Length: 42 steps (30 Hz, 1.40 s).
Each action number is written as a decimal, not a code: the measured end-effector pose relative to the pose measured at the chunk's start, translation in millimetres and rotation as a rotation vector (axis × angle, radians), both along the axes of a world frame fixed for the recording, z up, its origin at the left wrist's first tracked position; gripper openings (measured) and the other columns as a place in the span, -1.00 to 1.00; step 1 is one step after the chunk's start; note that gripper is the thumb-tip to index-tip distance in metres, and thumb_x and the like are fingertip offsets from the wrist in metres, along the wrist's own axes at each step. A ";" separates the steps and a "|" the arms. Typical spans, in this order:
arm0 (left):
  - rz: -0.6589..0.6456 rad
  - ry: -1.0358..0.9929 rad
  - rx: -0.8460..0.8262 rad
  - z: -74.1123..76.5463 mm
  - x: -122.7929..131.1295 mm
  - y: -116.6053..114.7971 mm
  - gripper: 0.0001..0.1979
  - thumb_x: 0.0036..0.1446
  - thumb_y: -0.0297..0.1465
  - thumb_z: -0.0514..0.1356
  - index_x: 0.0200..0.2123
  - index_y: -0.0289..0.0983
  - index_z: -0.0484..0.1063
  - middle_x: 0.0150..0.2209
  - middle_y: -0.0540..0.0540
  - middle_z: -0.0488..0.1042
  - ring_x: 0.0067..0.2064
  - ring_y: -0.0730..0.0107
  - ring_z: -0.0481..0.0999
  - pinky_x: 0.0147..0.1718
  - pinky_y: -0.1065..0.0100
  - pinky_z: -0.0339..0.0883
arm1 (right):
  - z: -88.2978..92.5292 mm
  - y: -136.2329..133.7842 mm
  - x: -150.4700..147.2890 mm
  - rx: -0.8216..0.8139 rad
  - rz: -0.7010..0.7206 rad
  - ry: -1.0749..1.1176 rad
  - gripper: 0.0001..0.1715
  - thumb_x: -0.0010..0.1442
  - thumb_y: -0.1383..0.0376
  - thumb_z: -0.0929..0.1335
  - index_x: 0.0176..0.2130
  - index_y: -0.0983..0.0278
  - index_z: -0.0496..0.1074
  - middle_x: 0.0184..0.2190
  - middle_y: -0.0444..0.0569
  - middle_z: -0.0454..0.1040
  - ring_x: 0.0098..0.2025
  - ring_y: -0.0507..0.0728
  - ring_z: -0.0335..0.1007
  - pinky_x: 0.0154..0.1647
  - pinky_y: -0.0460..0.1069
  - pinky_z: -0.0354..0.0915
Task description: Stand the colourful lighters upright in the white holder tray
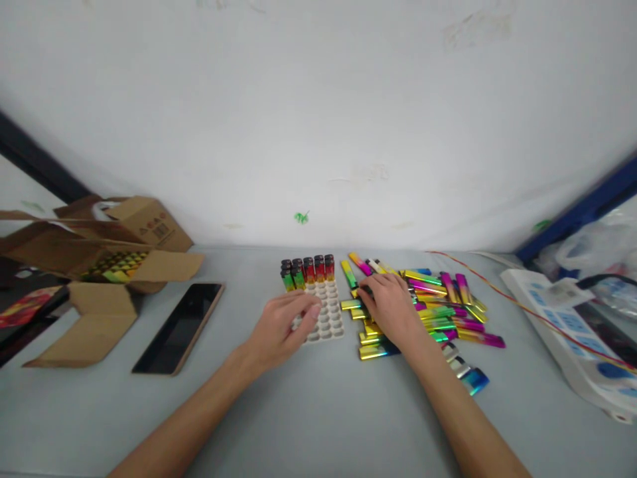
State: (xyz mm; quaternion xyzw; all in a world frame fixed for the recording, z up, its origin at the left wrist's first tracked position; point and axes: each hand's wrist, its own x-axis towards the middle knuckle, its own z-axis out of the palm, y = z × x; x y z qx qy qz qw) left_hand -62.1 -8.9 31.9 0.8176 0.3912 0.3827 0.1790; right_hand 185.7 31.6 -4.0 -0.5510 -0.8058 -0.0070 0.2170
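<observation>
My left hand (284, 326) hovers over the near left part of a white tray (338, 330) with rows of round-edged cells. Its fingers are curled and the thumb lies near them; whatever they hold, if anything, is hidden. Several lighters (308, 271) with black tops and green, red and yellow bodies stand upright in the tray's far rows. To the right, my right hand (391, 307) reaches into a loose pile of shiny lighters (438, 324) in gold, green, purple and blue. Its fingers close around the dark end of one lighter, which the hand mostly covers.
A black phone (178, 328) lies left of the tray. Beyond it, an open cardboard box (149, 267) contains more lighters. At the right stands a white power strip (562, 338), with a thin red and yellow wire (497, 292) running across it. A pale wall (318, 133) rises behind the table.
</observation>
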 end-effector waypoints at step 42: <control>0.082 -0.095 -0.150 -18.1 9.6 4.6 -0.75 0.31 -0.26 0.30 0.00 -0.21 0.50 -0.17 -0.05 0.66 -0.24 0.37 0.61 -0.21 0.38 0.48 | 17.7 -17.0 -33.8 -0.354 0.298 1.144 -0.74 0.24 0.12 0.51 -0.17 0.20 0.50 -0.26 -0.07 0.63 -0.21 0.12 0.59 -0.17 0.01 0.49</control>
